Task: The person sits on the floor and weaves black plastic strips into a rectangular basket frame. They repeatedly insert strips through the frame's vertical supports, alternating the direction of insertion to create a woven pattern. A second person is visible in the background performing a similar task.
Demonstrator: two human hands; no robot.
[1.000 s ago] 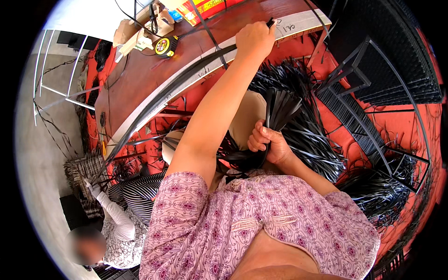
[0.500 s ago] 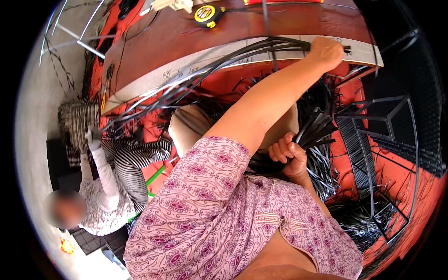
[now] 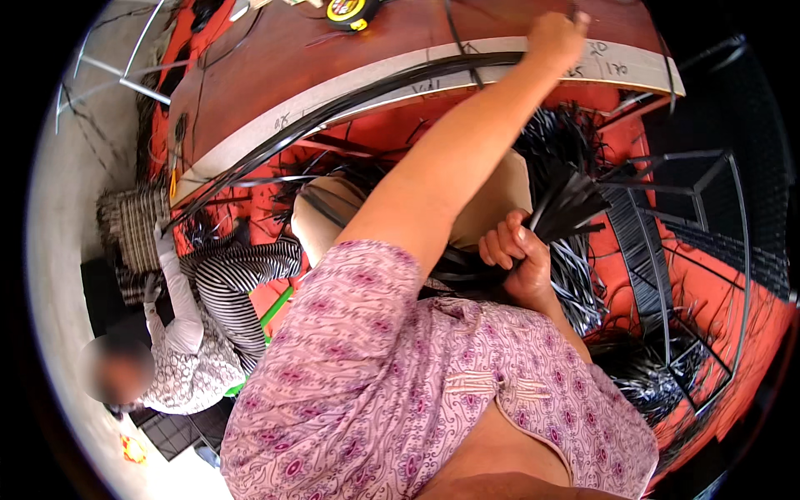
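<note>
My left hand (image 3: 557, 42) is raised over the table's front edge, closed round the end of some long flat black strips (image 3: 400, 73). From there the strips run left in a curve along the pale marked edge of the table (image 3: 467, 82) and drop past its left corner. Close to my body, my right hand (image 3: 521, 257) is closed round a thick bundle of black strips (image 3: 571, 204), whose cut ends fan out above the fist. Part of this bundle is hidden behind my hand and my left arm.
A yellow and black tape measure (image 3: 350, 12) lies on the brown tabletop (image 3: 417, 33). At left, a person in striped trousers (image 3: 232, 304) sits near a woven piece (image 3: 133, 229). Metal frames (image 3: 737, 267) and heaps of strips (image 3: 658, 383) stand on the red floor at right.
My left hand has moved up and slightly left with the strips, which now lie more tightly together along the table edge. My right hand has stayed almost where it was.
</note>
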